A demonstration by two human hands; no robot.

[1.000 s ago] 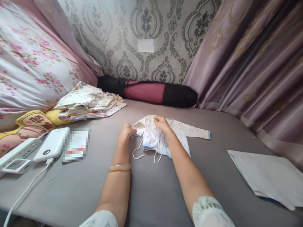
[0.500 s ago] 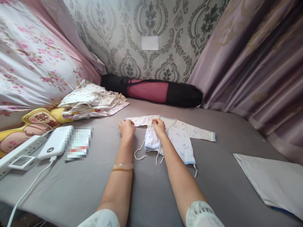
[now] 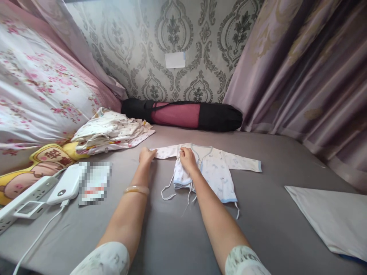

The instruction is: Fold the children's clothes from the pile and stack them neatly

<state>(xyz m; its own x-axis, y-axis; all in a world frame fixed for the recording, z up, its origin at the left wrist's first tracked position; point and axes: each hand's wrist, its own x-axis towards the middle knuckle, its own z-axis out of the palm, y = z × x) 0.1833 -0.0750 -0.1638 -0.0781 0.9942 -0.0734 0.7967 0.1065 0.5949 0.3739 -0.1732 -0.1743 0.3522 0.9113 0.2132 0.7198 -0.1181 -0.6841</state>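
A small white baby shirt (image 3: pixel 215 172) with a faint print, pale blue hems and loose tie strings lies spread on the grey sheet. Its right-hand sleeve stretches out flat. At the end of the left-hand sleeve, my left hand (image 3: pixel 147 154) is closed on the cuff. My right hand (image 3: pixel 187 158) pinches the fabric near the shirt's left armpit, beside the front opening. Parts of the shirt front are hidden behind my right hand and forearm.
A folded pile of clothes (image 3: pixel 109 130) sits back left, near a yellow cushion (image 3: pixel 43 168). A power strip (image 3: pixel 25 204), white power bank (image 3: pixel 64 185) and cable lie left. A black and red rolled bag (image 3: pixel 174 114) lies along the wall. White folded cloth (image 3: pixel 329 217) is at right.
My left hand has moved slightly left, and the left sleeve looks straighter and flatter. My right hand has shifted a little left on the shirt. The camera view has shifted slightly.
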